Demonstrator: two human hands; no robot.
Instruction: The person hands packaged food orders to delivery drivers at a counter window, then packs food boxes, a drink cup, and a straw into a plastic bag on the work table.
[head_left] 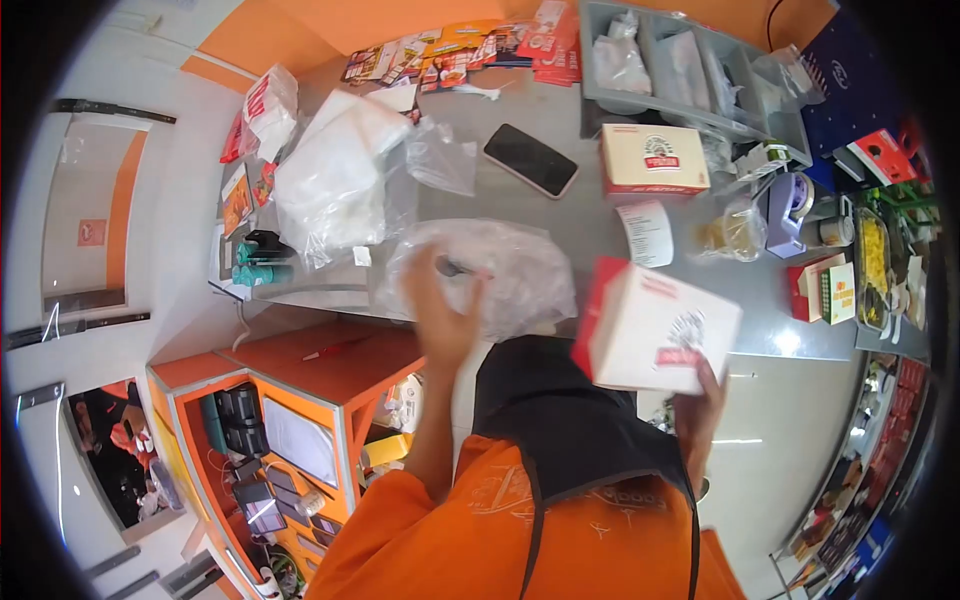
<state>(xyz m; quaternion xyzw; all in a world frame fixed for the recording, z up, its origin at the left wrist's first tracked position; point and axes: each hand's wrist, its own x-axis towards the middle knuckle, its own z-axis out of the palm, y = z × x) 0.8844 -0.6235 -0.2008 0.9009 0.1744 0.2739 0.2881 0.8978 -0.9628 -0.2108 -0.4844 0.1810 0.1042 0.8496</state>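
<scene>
My right hand (703, 402) holds a white takeaway food box (665, 325) with a red side and a printed logo, tilted in the air in front of the table edge. My left hand (442, 318) is over a clear plastic bag (535, 265) spread on the table, its thumb and fingers apart and slightly blurred. A small dark spot shows between those fingers, too unclear to name. Beyond the box lie a printed receipt (646, 234) and another closed food box (655, 160). A phone (531, 159) rests face up behind the bag.
A stack of plastic bags (335, 185) lies at the left. Sachets and leaflets (450, 55) line the back, beside a grey divided bin (650, 85). At the right stand a wrapped cup (735, 232), a tape dispenser (790, 210) and a tray of yellow food (873, 265). An orange cabinet (290, 365) sits below left.
</scene>
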